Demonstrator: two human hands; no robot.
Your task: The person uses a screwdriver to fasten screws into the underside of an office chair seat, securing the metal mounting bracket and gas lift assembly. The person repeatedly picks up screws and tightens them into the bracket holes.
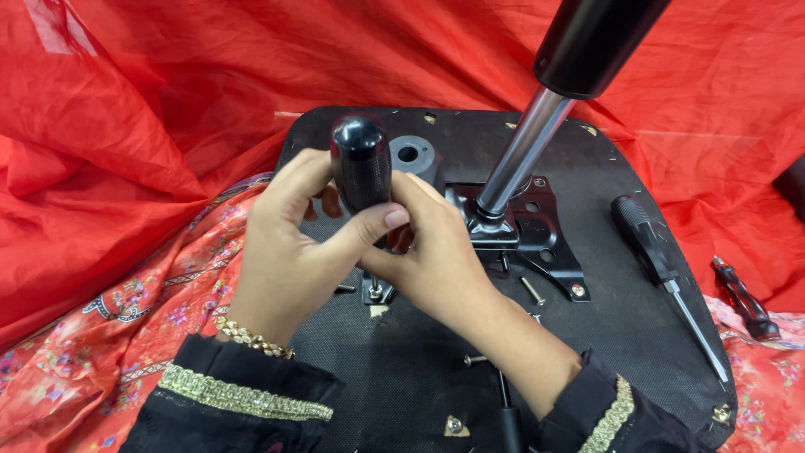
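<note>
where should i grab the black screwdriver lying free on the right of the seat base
Take the black-handled screwdriver with the thin steel shaft by its ribbed black handle, the thick end lying farther from the person. Coming from above and from the right looks best: it lies flat on the black upturned seat base, apart from the chrome gas cylinder, with its right side open. The thin shaft would likely give poor purchase.

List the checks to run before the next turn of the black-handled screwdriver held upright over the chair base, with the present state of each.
1. Both hands on the screwdriver handle: left hand and right hand grip it. Ok.
2. Tip seated in the screw: hidden by the fingers. Cannot tell.
3. Driver upright: ok.
4. Gas-lift column apart from the hands: ok.
5. Loose screws on the seat underside, uncontained: not ok.
6. Spare screwdriver lying beside the mounting plate: ok.
</note>
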